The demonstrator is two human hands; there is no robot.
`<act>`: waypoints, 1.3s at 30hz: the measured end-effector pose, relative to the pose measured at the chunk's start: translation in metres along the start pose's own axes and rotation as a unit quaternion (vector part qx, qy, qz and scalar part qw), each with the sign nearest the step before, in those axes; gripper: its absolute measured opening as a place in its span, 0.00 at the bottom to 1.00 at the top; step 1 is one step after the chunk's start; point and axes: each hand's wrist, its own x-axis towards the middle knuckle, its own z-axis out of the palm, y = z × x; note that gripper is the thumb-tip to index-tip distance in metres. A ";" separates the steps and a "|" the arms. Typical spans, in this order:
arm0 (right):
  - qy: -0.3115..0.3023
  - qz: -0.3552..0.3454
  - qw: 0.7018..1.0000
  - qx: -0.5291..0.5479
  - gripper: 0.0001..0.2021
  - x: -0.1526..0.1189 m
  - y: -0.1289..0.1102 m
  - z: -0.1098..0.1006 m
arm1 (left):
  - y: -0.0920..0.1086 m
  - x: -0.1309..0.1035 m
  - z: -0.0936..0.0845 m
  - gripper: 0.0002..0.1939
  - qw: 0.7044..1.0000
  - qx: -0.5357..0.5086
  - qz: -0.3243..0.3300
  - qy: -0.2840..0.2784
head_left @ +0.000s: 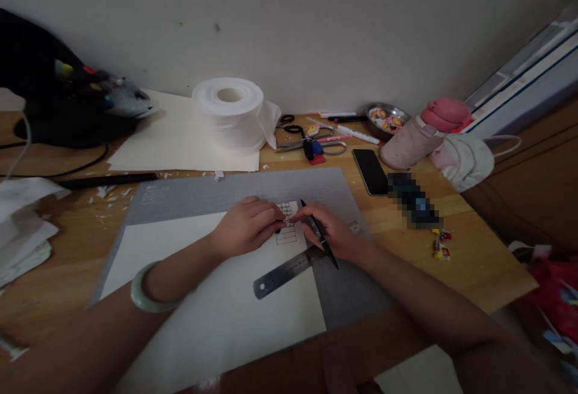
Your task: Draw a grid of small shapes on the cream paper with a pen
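Observation:
A large white sheet of paper (198, 303) lies on a grey cutting mat (189, 192), with a small black-line grid drawing (286, 237) at its upper right corner. My left hand (247, 226), wearing a pale green bangle, is closed over the drawing with its fingertips pinched together. A small dark spot shows under those fingertips; what they hold is hidden. My right hand (332, 231) has a black pen (323, 238) tucked between its fingers, slanting across the hand. Its fingertips come close to those of the left. Below both hands, a steel ruler (282, 273) lies diagonally across the paper's right edge.
Behind the mat stand a white tissue roll (232, 120) on paper sheets (158, 141), scissors (332, 148) and markers (356, 134). Farther right are a metal bowl of candies (386, 121), a pink bottle (422, 135) and a phone (370, 171). Paper scraps and a black bag (58, 93) lie left.

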 end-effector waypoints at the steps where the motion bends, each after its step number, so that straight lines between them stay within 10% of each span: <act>1: -0.001 0.001 1.000 0.000 0.07 0.000 0.000 0.000 | 0.000 0.000 0.000 0.10 1.000 0.000 -0.002 -0.001; 39: -0.007 0.002 1.000 0.002 0.08 -0.001 0.003 0.001 | -0.003 0.003 -0.011 0.08 0.994 -0.045 0.098 0.021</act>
